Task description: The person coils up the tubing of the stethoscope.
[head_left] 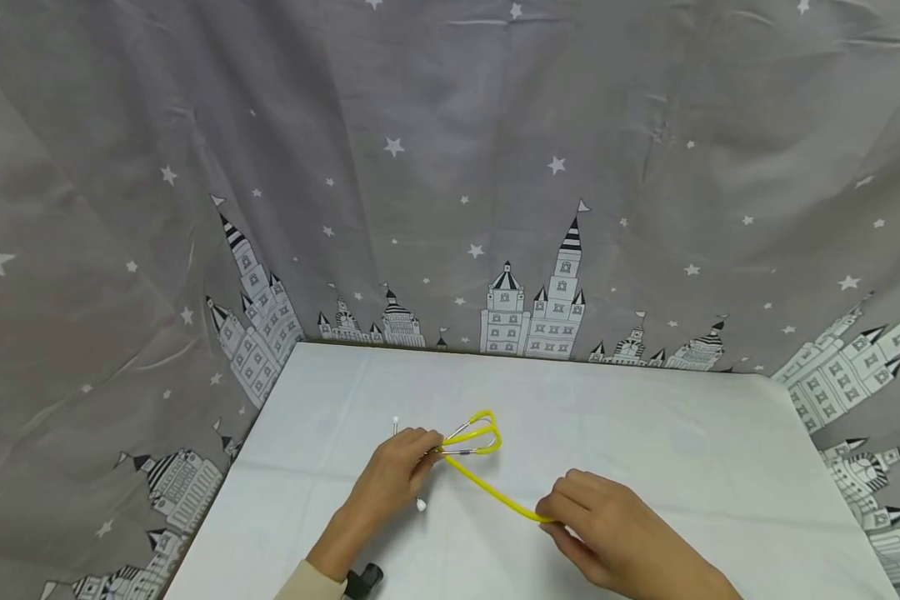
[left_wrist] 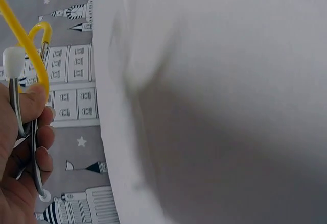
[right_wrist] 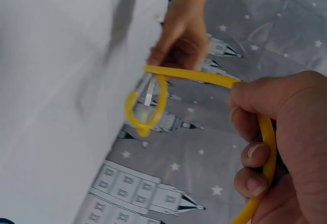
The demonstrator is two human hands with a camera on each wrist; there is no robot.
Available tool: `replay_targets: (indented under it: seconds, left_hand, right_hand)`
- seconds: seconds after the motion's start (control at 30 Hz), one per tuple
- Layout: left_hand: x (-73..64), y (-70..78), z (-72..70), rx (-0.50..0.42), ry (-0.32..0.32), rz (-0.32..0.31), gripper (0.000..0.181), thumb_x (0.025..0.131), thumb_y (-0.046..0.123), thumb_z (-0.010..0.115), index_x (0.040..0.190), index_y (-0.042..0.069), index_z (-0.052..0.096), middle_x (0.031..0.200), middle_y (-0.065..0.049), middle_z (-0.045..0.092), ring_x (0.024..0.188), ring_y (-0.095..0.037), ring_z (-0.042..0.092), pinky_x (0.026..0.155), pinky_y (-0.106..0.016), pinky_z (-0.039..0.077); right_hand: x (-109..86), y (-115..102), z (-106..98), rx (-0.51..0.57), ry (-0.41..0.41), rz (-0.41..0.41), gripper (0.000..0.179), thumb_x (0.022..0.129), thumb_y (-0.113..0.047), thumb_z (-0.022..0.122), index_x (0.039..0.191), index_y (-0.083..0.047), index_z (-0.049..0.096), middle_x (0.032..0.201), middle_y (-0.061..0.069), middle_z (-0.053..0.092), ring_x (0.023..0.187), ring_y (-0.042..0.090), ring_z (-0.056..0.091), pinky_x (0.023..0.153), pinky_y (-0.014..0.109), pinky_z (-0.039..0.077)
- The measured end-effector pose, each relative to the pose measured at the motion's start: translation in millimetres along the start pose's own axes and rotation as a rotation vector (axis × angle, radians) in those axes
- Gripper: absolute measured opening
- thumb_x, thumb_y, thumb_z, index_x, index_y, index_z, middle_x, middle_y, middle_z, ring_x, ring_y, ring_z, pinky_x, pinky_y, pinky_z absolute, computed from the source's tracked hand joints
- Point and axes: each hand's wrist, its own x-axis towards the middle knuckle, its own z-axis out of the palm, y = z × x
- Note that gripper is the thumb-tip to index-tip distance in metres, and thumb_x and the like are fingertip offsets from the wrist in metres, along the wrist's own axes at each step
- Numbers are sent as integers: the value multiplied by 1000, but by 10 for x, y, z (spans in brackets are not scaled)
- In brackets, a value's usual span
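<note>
A stethoscope with yellow tubing (head_left: 495,493) is held between my two hands over the white table. In the head view my left hand (head_left: 396,471) grips its metal ear tubes together with a bend of the tubing. One white ear tip (left_wrist: 14,63) stands up by the thumb in the left wrist view; the other shows below the fingers. Yellow loops stick out past the left fingertips. My right hand (head_left: 607,525) pinches the tubing farther along. In the right wrist view the tube (right_wrist: 189,74) passes through its curled fingers and runs down out of frame. The chest piece is out of sight.
Under the hands is a white-covered table (head_left: 330,400). Behind and around it hangs a grey curtain (head_left: 450,108) printed with stars and castles. A black device (head_left: 363,581) sits at the left wrist, beside a beige sleeve (head_left: 311,581).
</note>
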Motion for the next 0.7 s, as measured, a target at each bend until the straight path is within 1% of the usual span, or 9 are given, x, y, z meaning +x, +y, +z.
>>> replay_targets:
  seconds: [0.07, 0.13, 0.27, 0.4, 0.5, 0.57, 0.63, 0.7]
  left_hand:
    - [1, 34, 19, -10, -21, 7, 20, 92, 13, 84, 106, 18, 71, 89, 12, 71, 77, -3, 52, 67, -17, 49]
    - [-4, 78, 40, -19, -48, 10, 19, 93, 14, 84, 106, 18, 71, 90, 12, 71, 78, -3, 52, 68, -18, 49]
    - [-25, 185, 87, -31, -123, 21, 21, 93, 11, 84, 105, 20, 69, 92, 13, 71, 80, -3, 52, 70, -18, 50]
    - [-28, 297, 146, -26, -184, 71, 19, 94, 12, 83, 102, 20, 68, 94, 12, 72, 81, -3, 55, 71, -16, 51]
    - [-32, 368, 181, -26, -209, 105, 18, 95, 14, 82, 100, 20, 66, 90, 13, 69, 78, -3, 51, 69, -14, 47]
    - [-42, 402, 197, -23, -225, 119, 17, 96, 15, 82, 100, 21, 66, 88, 13, 67, 77, -2, 48, 68, -12, 45]
    - [-53, 429, 207, -28, -243, 127, 16, 97, 16, 81, 101, 21, 66, 88, 14, 66, 77, -2, 46, 69, -11, 44]
    - [-66, 446, 213, -28, -255, 134, 15, 98, 16, 80, 101, 22, 67, 89, 14, 66, 78, -1, 47, 70, -11, 44]
  right_hand:
    - [53, 18, -44, -1, 21, -16, 8, 104, -17, 66, 108, -23, 70, 93, -16, 59, 84, 0, 51, 78, 8, 46]
    - [105, 42, -83, -2, 39, -15, 8, 105, -18, 64, 107, -22, 71, 94, -16, 59, 84, 0, 52, 77, 9, 46]
    - [203, 128, -148, 3, 73, 3, 19, 111, -24, 54, 105, -20, 72, 97, -15, 62, 85, 0, 53, 76, 11, 46]
    - [290, 220, -203, 7, 80, 33, 11, 108, -21, 61, 105, -20, 72, 99, -15, 64, 87, 1, 53, 77, 12, 45]
    - [358, 260, -218, 8, 71, 35, 5, 104, -18, 68, 106, -20, 72, 101, -15, 65, 88, 2, 54, 77, 13, 45]
    - [392, 278, -217, 13, 64, 40, 6, 104, -18, 67, 106, -20, 73, 101, -14, 66, 88, 1, 53, 78, 12, 45]
    - [418, 301, -208, 15, 69, 44, 7, 101, -15, 72, 105, -20, 73, 100, -14, 67, 88, 1, 54, 77, 12, 45]
    - [438, 330, -196, 19, 75, 60, 12, 96, -12, 77, 104, -20, 74, 99, -13, 68, 88, 1, 54, 77, 11, 46]
